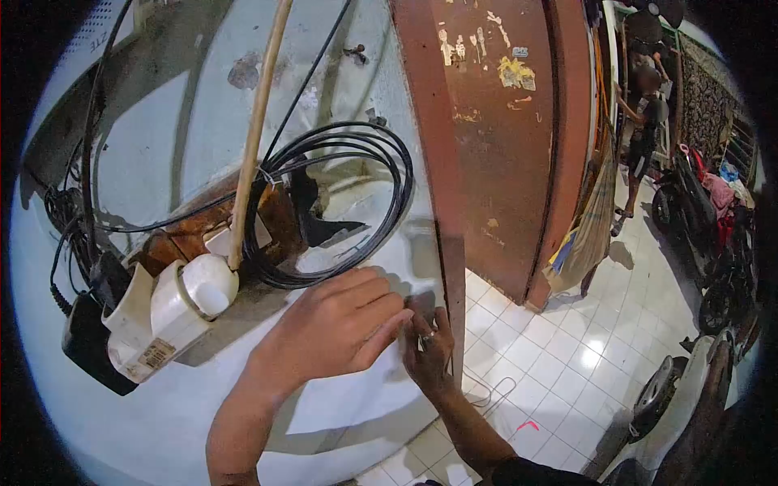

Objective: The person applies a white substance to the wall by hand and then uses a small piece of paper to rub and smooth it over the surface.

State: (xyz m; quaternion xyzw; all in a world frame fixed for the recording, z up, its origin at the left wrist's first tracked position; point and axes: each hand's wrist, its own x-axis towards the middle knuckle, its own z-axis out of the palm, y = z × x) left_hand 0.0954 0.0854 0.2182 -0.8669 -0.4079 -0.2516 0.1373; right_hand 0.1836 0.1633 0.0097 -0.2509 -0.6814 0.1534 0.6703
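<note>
My left hand (344,324) is closed, its fingers curled and its thumb reaching toward my right hand. It sits just under a coil of black cable (401,206) that hangs on the pale wall. Beside it, near the wall's edge, my right hand (429,348) has its fingers bent, with a small shiny spot among them. Whatever the two hands pinch is too small or hidden to name. Left of the coil is a white power socket (207,285) with a black adapter (93,344) plugged in at its side. A tan cable (258,130) runs down to it.
A worn brown door (506,154) stands right of the wall. Beyond it, white floor tiles (559,348) lead to another person (640,130). A broom (579,235) leans by the door frame. Motorbikes (689,211) line the right side. Tangled black wires (69,211) hang at far left.
</note>
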